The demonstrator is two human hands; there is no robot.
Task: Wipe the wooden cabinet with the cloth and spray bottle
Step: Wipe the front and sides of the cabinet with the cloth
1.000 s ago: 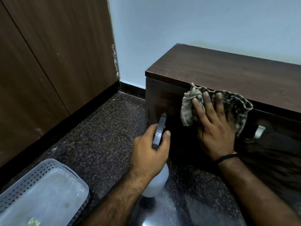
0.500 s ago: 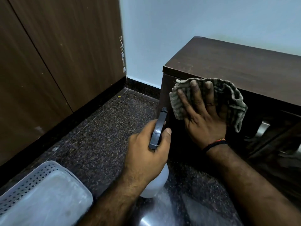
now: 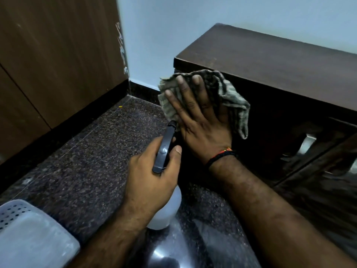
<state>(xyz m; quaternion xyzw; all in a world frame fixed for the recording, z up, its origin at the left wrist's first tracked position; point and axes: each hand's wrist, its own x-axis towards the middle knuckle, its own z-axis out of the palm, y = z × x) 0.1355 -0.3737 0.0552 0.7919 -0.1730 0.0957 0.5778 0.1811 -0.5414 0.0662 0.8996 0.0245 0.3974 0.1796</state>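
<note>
A low dark wooden cabinet (image 3: pixel 270 60) stands against the pale wall at the right. My right hand (image 3: pixel 199 120) lies flat with fingers spread, pressing a grey checked cloth (image 3: pixel 229 93) against the cabinet's front at its top left corner. My left hand (image 3: pixel 152 175) is closed around a spray bottle (image 3: pixel 166 209) with a white body and a dark trigger head, held just below and left of the cloth. Its nozzle points toward the cabinet front.
A metal handle (image 3: pixel 307 146) shows on the cabinet front to the right. A white perforated plastic basket (image 3: pixel 29 236) sits on the speckled dark floor (image 3: pixel 87 161) at the bottom left. Tall brown wooden panels (image 3: pixel 54 51) line the left side.
My right hand has slid the cloth leftward along the cabinet front to its left corner. The left hand with the bottle has kept its place below it.
</note>
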